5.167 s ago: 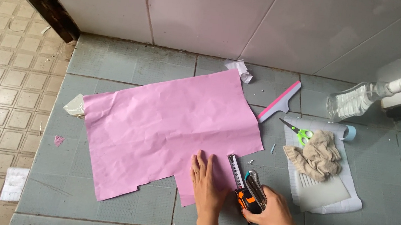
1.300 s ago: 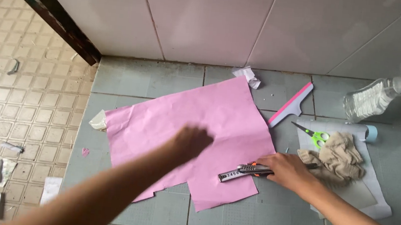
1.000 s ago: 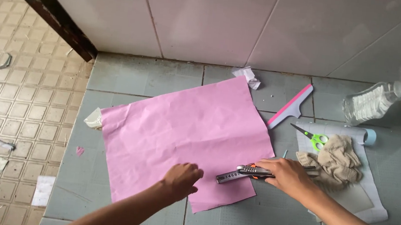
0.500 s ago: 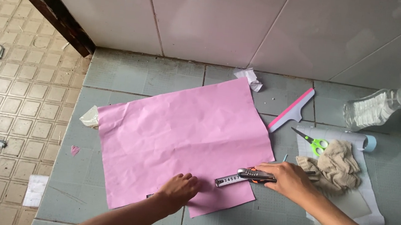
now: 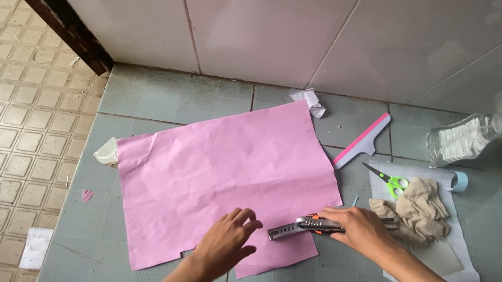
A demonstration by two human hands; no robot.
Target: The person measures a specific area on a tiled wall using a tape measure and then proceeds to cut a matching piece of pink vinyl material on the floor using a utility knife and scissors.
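Fingers of our left hand (image 5: 224, 244) lie spread flat on the pink paper (image 5: 222, 175); our right hand (image 5: 363, 230) grips the utility knife (image 5: 307, 226). We judge cutting underway; next needs steady pressure.

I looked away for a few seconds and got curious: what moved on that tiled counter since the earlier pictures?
The left hand drew back from the middle of the creased pink paper sheet to its near edge. The right hand turned its orange-and-grey utility knife from pointing away to lying crosswise. The green-handled scissors, beige rag and clear plastic bottle stayed put.
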